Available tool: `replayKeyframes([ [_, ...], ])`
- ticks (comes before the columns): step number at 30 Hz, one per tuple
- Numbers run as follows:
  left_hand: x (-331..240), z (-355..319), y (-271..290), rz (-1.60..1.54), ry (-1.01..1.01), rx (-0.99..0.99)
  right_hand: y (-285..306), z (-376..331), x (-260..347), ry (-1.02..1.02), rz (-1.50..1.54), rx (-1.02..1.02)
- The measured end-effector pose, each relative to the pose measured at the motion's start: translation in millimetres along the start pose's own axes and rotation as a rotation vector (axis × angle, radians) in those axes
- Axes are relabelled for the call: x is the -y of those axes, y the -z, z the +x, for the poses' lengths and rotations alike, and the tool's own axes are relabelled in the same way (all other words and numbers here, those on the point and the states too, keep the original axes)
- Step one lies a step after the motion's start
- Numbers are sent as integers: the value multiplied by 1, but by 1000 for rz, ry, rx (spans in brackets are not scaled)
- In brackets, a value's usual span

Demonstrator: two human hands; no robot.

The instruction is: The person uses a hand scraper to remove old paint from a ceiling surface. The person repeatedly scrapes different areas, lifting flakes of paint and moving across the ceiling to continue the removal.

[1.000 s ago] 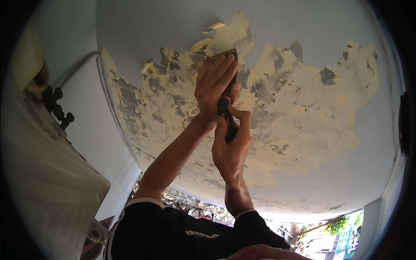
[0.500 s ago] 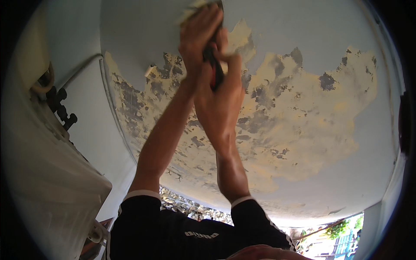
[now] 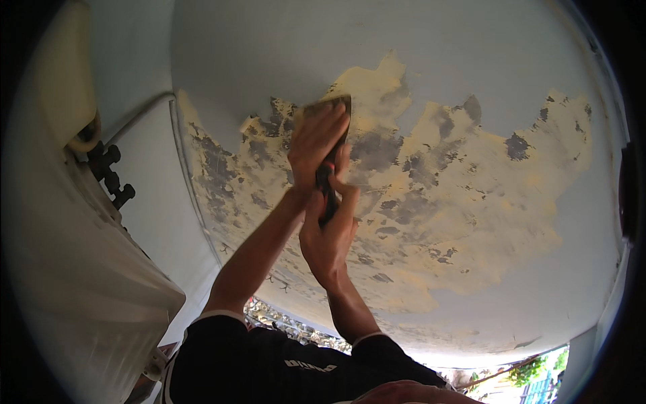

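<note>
Both my arms reach up to a patchy grey surface (image 3: 471, 202) overhead, where the paint has come off and cream and dark areas show. A wide-bladed scraper (image 3: 346, 111) with a black and red handle rests against it. My right hand (image 3: 328, 239) is wrapped around the handle. Against the blade lies my left hand (image 3: 315, 143), its fingers stretched out and close together, pressing flat and hiding much of the blade. The blade's far edge meets the surface beside a cream patch.
At the left stands a bulky pale object (image 3: 128, 289) with dark knobs (image 3: 111, 175) near it. A grey cable or pipe (image 3: 183, 148) runs along the surface's left edge. Stonework (image 3: 296, 323) and bright greenery (image 3: 528, 372) appear at the lower edge.
Both hands and the scraper have come down the picture, toward me, along the surface. My grip on the handle looks the same. The whole view has shifted slightly.
</note>
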State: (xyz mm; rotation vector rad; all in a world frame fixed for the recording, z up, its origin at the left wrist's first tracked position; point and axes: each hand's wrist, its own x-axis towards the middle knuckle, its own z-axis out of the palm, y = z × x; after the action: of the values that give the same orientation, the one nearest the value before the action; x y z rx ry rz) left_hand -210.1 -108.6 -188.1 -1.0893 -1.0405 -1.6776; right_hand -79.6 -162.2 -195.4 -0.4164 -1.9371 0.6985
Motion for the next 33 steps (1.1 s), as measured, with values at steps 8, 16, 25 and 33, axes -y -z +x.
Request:
replayKeyframes([
  [8,4,-18,-4,37,21,-8,1,-9,-17,30,70,-43],
  [16,-3,-14,4,64,45,19,-7,4,-15,60,93,-21],
  [25,18,12,-6,55,-55,-70,-7,17,-3,22,91,6],
  [33,28,55,-16,83,-79,-171,-10,61,25,19,109,29],
])
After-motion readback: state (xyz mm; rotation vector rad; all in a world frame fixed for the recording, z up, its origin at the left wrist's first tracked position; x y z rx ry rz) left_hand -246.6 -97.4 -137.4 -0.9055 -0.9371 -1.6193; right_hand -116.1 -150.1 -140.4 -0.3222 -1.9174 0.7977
